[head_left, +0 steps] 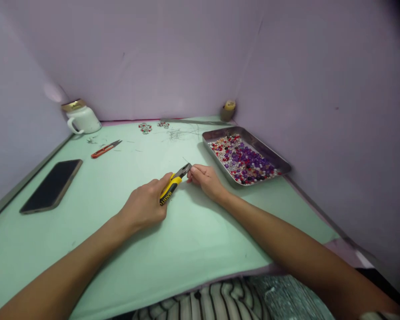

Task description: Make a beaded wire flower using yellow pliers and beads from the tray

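Note:
My left hand (pixel 150 200) is closed around the yellow and black handles of a pair of pliers (pixel 175 181). The jaws point up and to the right and meet the fingertips of my right hand (pixel 205 180). Those fingers are pinched together at the jaws. A thin piece of wire (pixel 186 160) sticks out just above the jaws; its other end is hidden by the pliers and fingers. To the right of my right hand stands a metal tray (pixel 220 166) with many purple, red, white and black beads (pixel 248 158) in it.
Orange-handled thread snips (pixel 106 149) and a dark phone (pixel 52 186) lie on the left. At the back are a white mug (pixel 88 119) with a gold lid, beaded pieces (pixel 145 128), loose wire bits (pixel 175 134), long wires (pixel 196 121) and a small yellow-topped container (pixel 228 110). Walls enclose the table.

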{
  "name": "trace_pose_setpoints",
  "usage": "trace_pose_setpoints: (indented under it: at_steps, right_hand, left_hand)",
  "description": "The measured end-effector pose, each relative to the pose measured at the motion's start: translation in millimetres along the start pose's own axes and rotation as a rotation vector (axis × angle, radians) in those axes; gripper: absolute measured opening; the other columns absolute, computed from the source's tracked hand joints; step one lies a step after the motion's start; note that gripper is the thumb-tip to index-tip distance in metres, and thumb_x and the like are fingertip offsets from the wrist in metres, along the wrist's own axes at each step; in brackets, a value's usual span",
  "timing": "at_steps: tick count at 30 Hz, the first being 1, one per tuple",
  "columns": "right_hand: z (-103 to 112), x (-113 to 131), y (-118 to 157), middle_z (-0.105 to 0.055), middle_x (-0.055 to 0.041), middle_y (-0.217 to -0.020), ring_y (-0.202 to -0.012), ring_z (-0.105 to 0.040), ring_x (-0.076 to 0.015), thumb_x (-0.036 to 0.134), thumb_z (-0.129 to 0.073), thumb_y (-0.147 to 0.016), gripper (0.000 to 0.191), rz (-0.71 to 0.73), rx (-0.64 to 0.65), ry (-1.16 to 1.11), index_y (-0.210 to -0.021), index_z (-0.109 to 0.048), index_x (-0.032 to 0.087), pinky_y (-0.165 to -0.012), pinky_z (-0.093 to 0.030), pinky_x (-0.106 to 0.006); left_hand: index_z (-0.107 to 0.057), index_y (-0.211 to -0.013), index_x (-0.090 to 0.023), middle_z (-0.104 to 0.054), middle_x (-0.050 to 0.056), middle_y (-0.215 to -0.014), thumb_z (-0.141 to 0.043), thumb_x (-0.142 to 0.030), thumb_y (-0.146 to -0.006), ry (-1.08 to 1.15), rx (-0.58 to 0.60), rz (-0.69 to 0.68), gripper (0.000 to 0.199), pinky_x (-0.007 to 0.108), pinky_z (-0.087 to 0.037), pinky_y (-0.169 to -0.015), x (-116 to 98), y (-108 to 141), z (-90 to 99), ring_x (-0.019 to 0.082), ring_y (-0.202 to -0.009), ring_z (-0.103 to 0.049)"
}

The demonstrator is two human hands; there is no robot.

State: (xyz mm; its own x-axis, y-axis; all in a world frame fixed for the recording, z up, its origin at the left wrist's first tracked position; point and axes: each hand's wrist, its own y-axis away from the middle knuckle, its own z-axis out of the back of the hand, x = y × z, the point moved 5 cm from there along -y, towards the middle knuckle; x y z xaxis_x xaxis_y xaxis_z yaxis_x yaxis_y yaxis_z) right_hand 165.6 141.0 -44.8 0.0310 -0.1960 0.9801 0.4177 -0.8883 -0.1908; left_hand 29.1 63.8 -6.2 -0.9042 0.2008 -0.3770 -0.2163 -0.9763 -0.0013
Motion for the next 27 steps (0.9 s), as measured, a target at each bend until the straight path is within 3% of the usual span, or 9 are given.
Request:
trace_pose_setpoints:
  at_steps: [3, 6, 10, 14, 16, 19, 22, 24, 27]
  right_hand:
    - [0.4, -2.4, -0.6, -0.034, 0.0052, -0.049, -0.05, -0.039, -0.0091, 0.037, -0.041, -0.078, 0.027, 0.005, -0.01, -0.016, -0.064, -0.053, 0.016, -0.058, -0.04, -0.025]
    - [0.4, -2.9, -0.9, -0.034, 0.0056, -0.048, -0.049, -0.038, -0.0088, 0.037, -0.041, -0.079, 0.027, 0.014, -0.014, -0.048, -0.064, -0.052, 0.016, -0.06, -0.041, -0.025]
    - [0.4, 3.9, 0.3, -0.037, 0.0049, -0.049, -0.048, -0.037, -0.0089, 0.036, -0.041, -0.079, 0.028, 0.013, -0.019, -0.003, -0.064, -0.053, 0.016, -0.056, -0.038, -0.024]
    - [-0.8, 14.5, 2.0, -0.038, 0.0039, -0.05, -0.049, -0.038, -0.0093, 0.035, -0.04, -0.08, 0.031, 0.031, -0.002, 0.044, -0.061, -0.053, 0.015, -0.052, -0.033, -0.022]
    - [-1.3, 17.1, 2.2, -0.037, 0.004, -0.049, -0.048, -0.037, -0.0093, 0.035, -0.04, -0.08, 0.031, 0.033, 0.002, 0.045, -0.06, -0.053, 0.015, -0.05, -0.03, -0.022]
    - [-2.4, 16.9, 1.5, -0.037, 0.0039, -0.048, -0.048, -0.035, -0.0092, 0.034, -0.041, -0.08, 0.031, 0.028, 0.011, 0.033, -0.059, -0.052, 0.015, -0.049, -0.028, -0.021]
    - [-2.7, 13.8, 0.8, -0.035, 0.0045, -0.047, -0.047, -0.033, -0.0089, 0.035, -0.041, -0.08, 0.032, 0.018, 0.006, 0.025, -0.058, -0.052, 0.015, -0.048, -0.027, -0.021]
    - [-2.7, 10.9, 0.4, -0.034, 0.0045, -0.046, -0.047, -0.032, -0.0087, 0.036, -0.041, -0.08, 0.032, 0.01, 0.002, 0.029, -0.058, -0.052, 0.015, -0.047, -0.026, -0.021]
    - [-3.4, 5.1, -0.4, -0.038, 0.0037, -0.047, -0.047, -0.033, -0.009, 0.036, -0.041, -0.08, 0.032, -0.013, 0.009, 0.043, -0.059, -0.054, 0.015, -0.047, -0.027, -0.021]
  left_hand:
    - [-0.03, -0.129, -0.025, -0.058, 0.007, -0.09, -0.044, -0.024, -0.074, -0.222, -0.048, 0.02, 0.057, 0.029, -0.037, -0.056, 2.1, 0.9, -3.3, 0.024, -0.072, -0.055]
    - [-0.03, -0.13, -0.026, -0.057, 0.007, -0.094, -0.044, -0.029, -0.075, -0.24, -0.085, 0.044, 0.057, 0.03, -0.037, -0.058, 2.3, -0.3, 0.7, 0.025, -0.075, -0.055]
    - [-0.046, -0.115, -0.022, -0.057, 0.001, -0.086, -0.05, -0.03, -0.073, 0.21, 0.072, -0.011, 0.044, 0.027, -0.039, -0.067, -5.6, -2.7, 7.2, 0.019, -0.076, -0.052]
    - [-0.051, -0.08, -0.017, -0.043, -0.007, -0.053, -0.051, -0.028, -0.071, 0.702, 0.304, 0.057, 0.014, 0.02, -0.033, -0.043, -8.5, 0.0, 5.1, 0.008, -0.045, -0.038]
    - [-0.048, -0.072, -0.017, -0.042, -0.007, -0.047, -0.051, -0.03, -0.072, 0.877, 0.397, 0.12, 0.013, 0.019, -0.029, -0.037, -5.2, 2.6, -1.4, 0.007, -0.038, -0.035]
    - [-0.047, -0.074, -0.016, -0.048, -0.003, -0.053, -0.053, -0.03, -0.07, 1.15, 0.503, 0.169, 0.016, 0.019, -0.031, -0.035, 1.0, 5.3, -13.1, 0.008, -0.041, -0.04]
    - [-0.046, -0.085, -0.018, -0.051, 0.0, -0.07, -0.054, -0.028, -0.066, 1.37, 0.529, 0.198, 0.023, 0.018, -0.032, -0.033, 5.8, 4.9, -18.2, 0.008, -0.046, -0.042]
    - [-0.046, -0.087, -0.018, -0.05, -0.001, -0.069, -0.053, -0.027, -0.066, 1.316, 0.524, 0.213, 0.023, 0.018, -0.03, -0.033, 6.5, 4.0, -16.4, 0.008, -0.044, -0.041]
    - [-0.05, -0.086, -0.019, -0.053, -0.002, -0.066, -0.052, -0.021, -0.065, 0.89, 0.37, 0.131, 0.021, 0.022, -0.04, -0.048, 3.7, 0.7, -1.2, 0.013, -0.057, -0.049]
